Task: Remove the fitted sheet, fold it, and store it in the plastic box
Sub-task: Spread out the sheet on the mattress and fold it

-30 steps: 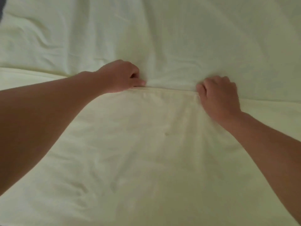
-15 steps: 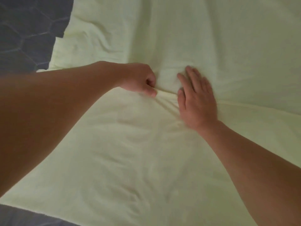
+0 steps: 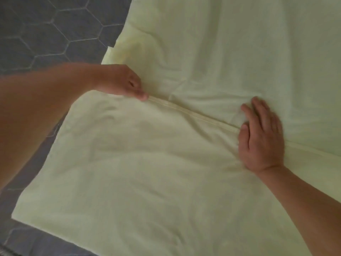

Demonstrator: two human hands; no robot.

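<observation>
The fitted sheet point(image 3: 147, 172), pale yellow, is off its corners and lies spread over a grey quilted surface point(image 3: 55, 30) with a hexagon stitch, which shows at the upper left and along the left edge of the frame. By the look of it, this is the folding step: one layer lies over another, and its hem point(image 3: 193, 112) runs on a slant across the middle of the frame.

The left hand point(image 3: 120, 82), centre left, is curled, with thumb and fingertip pinching the hem's left end. The right hand point(image 3: 262, 139), centre right, lies flat with fingers straight and close together, palm pressing the cloth down right across the hem's other end. Between the two hands the hem looks drawn fairly straight.

The next move likely calls for squaring this edge against the layer beneath and smoothing out the creases in the near panel. After that, the person needs a fresh hold for another fold, since the sheet is far too wide to be boxed yet.

The plastic box is nowhere in the frame. The sheet runs off the top, right and bottom, so its full extent and elastic corners cannot be judged. The right fingertips are blurred, and a small pale patch beside them could be a label or only a crease. Exactly how much cloth the left hand pinches is hidden beneath its knuckles.
</observation>
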